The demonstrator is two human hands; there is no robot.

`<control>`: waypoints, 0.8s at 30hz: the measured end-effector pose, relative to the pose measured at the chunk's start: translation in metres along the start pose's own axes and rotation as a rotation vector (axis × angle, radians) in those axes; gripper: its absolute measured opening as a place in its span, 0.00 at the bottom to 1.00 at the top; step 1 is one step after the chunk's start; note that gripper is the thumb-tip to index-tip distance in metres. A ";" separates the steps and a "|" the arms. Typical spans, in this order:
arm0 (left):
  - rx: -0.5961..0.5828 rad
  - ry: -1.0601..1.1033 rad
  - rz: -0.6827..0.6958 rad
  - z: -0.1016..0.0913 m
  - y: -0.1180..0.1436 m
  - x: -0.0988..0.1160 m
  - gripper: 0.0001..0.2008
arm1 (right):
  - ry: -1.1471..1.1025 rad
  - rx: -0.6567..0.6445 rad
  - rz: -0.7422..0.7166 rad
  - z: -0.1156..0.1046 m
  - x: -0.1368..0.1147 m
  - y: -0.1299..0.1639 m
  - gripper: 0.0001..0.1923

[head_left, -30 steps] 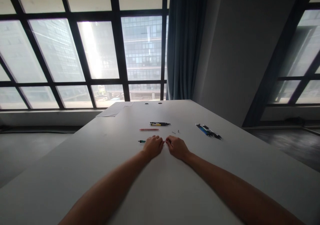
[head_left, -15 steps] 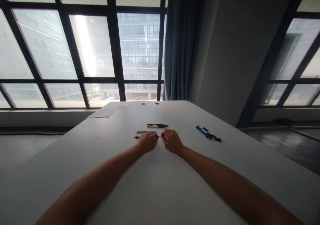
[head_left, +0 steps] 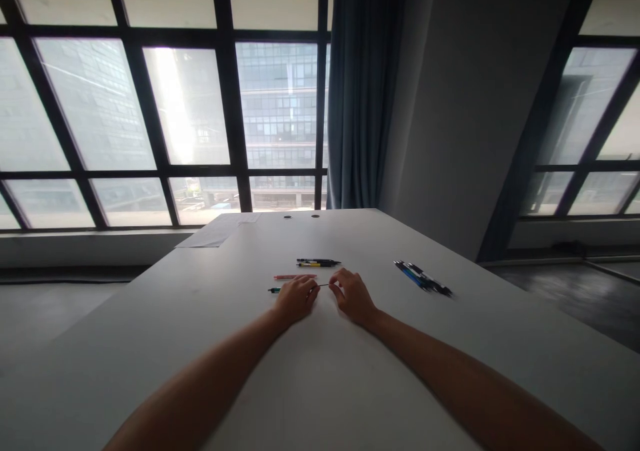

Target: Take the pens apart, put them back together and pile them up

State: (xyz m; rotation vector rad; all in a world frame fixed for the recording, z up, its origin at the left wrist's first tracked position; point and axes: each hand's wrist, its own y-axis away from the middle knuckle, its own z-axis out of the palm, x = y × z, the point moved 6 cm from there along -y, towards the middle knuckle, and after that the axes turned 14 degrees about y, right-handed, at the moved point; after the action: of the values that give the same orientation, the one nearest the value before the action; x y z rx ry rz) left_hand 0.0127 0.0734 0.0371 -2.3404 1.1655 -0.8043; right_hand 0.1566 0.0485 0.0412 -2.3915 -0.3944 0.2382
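I see a long white table running toward tall dark-framed windows bright with daylight, a blue-grey curtain beside a plain grey wall, dark floor at right.

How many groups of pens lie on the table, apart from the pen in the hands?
3: a black and yellow pair beyond the hands, a red pen beside the left hand, a dark bundle at the right. The hands may hide small parts.
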 end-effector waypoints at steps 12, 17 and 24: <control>-0.021 -0.051 -0.012 -0.002 0.004 0.007 0.14 | 0.005 -0.008 -0.046 -0.006 -0.001 0.002 0.05; -0.027 -0.087 0.022 -0.001 0.003 0.010 0.14 | 0.000 0.036 -0.016 -0.010 0.012 0.001 0.06; -0.018 -0.078 0.000 -0.003 0.003 0.007 0.13 | -0.020 0.083 0.040 -0.012 0.031 -0.001 0.06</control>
State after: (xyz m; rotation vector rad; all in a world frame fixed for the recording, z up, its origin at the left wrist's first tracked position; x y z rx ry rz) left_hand 0.0125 0.0658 0.0405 -2.3643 1.1438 -0.6984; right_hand 0.1890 0.0529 0.0487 -2.3182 -0.3400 0.2915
